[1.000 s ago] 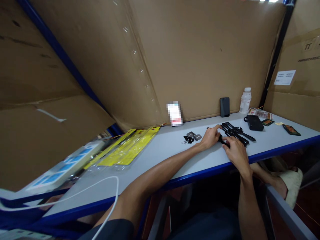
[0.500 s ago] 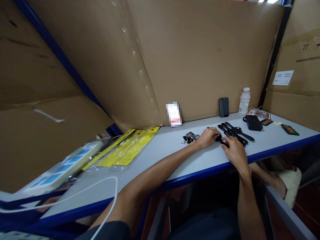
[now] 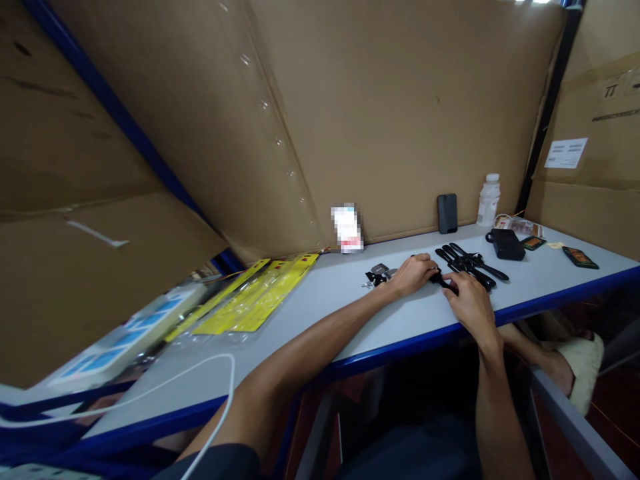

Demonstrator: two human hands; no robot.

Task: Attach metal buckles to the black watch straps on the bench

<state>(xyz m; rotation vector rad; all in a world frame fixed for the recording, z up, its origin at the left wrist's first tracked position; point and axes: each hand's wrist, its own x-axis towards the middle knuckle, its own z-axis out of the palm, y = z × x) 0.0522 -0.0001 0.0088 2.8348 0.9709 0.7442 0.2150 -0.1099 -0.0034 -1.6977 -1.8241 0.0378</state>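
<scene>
A slim black-handled tool (image 3: 447,285) lies between my two hands, low over the table. My left hand (image 3: 417,273) is closed around its far left end, fingers bent over it and hiding that part. Fingers of my right hand (image 3: 471,303) grip the handle's near end. Just right of the hands rests a pile of similar black handles (image 3: 475,267), some crossing one another. Beside my left wrist are small grey metal plates (image 3: 380,269) with black pieces and small shiny parts, partly covered by the forearm.
On the grey table (image 3: 310,313) yellow-backed clear packages (image 3: 260,300) lie left, beside a white box with blue patches (image 3: 125,337). A black case (image 3: 507,245), a bottle (image 3: 489,200) and a dark phone (image 3: 447,213) stand right. A white cable (image 3: 200,360) crosses the left front. Cardboard walls surround the table.
Both hands stay on the black-handled tool in almost the same place. My left hand has shifted very slightly to the left; the view has barely moved.
</scene>
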